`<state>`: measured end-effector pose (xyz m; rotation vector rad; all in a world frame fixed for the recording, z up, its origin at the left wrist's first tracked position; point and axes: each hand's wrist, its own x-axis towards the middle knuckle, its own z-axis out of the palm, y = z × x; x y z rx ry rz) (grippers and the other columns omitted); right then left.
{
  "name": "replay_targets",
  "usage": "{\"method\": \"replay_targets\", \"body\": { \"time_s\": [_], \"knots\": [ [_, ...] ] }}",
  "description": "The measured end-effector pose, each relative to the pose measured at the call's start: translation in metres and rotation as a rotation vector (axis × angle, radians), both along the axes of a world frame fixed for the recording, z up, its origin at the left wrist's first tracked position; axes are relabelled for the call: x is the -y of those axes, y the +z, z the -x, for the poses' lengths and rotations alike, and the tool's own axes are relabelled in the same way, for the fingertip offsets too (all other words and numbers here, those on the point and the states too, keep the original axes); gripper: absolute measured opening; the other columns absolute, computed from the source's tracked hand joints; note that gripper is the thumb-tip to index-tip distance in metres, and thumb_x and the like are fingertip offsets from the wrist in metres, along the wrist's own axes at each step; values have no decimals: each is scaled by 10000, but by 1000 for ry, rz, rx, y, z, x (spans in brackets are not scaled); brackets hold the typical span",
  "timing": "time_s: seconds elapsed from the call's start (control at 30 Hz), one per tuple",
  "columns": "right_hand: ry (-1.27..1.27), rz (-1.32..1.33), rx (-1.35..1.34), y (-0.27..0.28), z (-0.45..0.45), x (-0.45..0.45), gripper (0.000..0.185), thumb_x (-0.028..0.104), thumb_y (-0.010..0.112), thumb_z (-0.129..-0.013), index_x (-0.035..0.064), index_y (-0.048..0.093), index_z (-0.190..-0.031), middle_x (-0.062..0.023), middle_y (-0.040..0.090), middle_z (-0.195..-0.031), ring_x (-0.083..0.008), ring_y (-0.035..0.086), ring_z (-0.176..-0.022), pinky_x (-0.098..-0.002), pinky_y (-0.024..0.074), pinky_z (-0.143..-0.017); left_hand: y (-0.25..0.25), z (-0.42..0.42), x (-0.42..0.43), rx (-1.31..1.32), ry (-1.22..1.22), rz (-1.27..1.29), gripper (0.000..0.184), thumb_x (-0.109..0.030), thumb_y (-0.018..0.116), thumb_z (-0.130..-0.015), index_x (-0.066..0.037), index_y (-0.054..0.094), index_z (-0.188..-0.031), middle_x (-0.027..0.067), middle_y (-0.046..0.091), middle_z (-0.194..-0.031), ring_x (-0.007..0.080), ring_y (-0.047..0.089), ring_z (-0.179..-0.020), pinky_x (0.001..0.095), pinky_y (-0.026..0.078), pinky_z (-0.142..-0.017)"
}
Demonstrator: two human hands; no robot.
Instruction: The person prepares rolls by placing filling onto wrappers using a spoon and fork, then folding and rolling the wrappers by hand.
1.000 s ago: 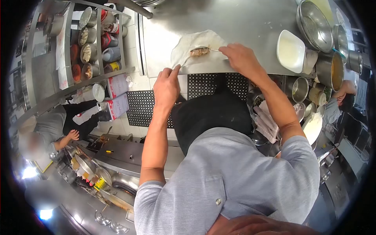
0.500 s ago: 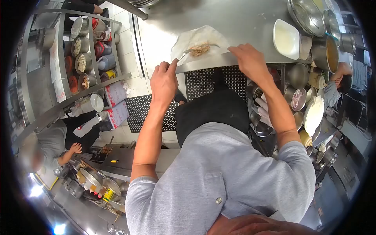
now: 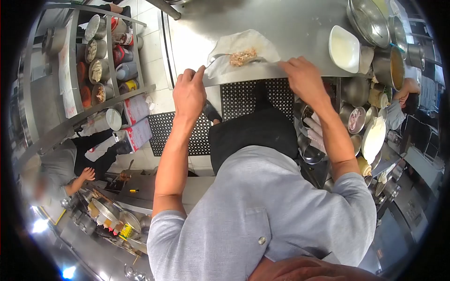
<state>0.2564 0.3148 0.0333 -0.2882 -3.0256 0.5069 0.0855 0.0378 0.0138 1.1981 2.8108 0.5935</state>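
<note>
A round, thin white sheet (image 3: 222,45) lies on the steel counter near its front edge, with a small heap of chopped brownish filling (image 3: 243,56) on it. My left hand (image 3: 190,91) is closed on the handle of a metal spoon (image 3: 218,56), whose head rests left of the filling. In my right hand (image 3: 303,77) is the end of a second metal spoon (image 3: 256,60), its head against the filling's right side. Whether the sheet is dough or paper I cannot tell.
A white square bowl (image 3: 343,49) of pale contents stands on the steel counter (image 3: 290,28) at right, beside metal bowls and a pot (image 3: 390,68). Left is a shelf rack (image 3: 70,61) with several containers. A co-worker (image 3: 63,161) is at lower left, another person at far right.
Both spoon heads have moved outward from the filling, which shows more fully now. My left hand has shifted left and my right hand slightly right.
</note>
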Motion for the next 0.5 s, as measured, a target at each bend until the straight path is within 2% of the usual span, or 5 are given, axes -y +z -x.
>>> {"method": "replay_targets", "body": {
  "time_s": [0.1,0.2,0.37,0.43,0.5],
  "knots": [
    [92,19,-22,-16,15,21,308,31,555,-774,86,684,-1048,-80,644,-908,-324,595,-867,-448,496,-735,-11,-1,-2,7,-23,35,366,6,586,-832,-71,712,-1167,110,629,-915,305,607,-818,422,525,-730],
    [89,81,-10,-5,17,21,312,31,567,-762,72,679,-1050,-78,646,-915,-321,594,-863,-448,494,-731,-4,-2,-1,58,23,21,314,-18,565,-874,-66,714,-1146,140,641,-904,336,626,-844,434,520,-758],
    [42,8,30,-14,19,16,338,16,590,-739,78,674,-1060,-80,646,-902,-324,589,-842,-448,494,-716,-13,-2,9,53,41,38,360,-2,578,-847,-73,710,-1174,121,636,-931,317,613,-848,427,528,-756],
    [137,49,-29,-20,30,30,341,13,593,-735,77,679,-1059,-86,645,-895,-327,593,-844,-451,497,-714,-14,-2,7,71,48,29,356,-2,572,-851,-71,709,-1173,122,634,-929,318,611,-859,426,525,-767],
    [97,76,-49,-13,26,28,340,9,586,-744,78,681,-1063,-89,646,-901,-328,596,-850,-453,499,-717,-3,-2,10,73,72,-9,333,-2,582,-862,-64,712,-1163,132,638,-910,326,620,-849,426,523,-761]
  ]
}}
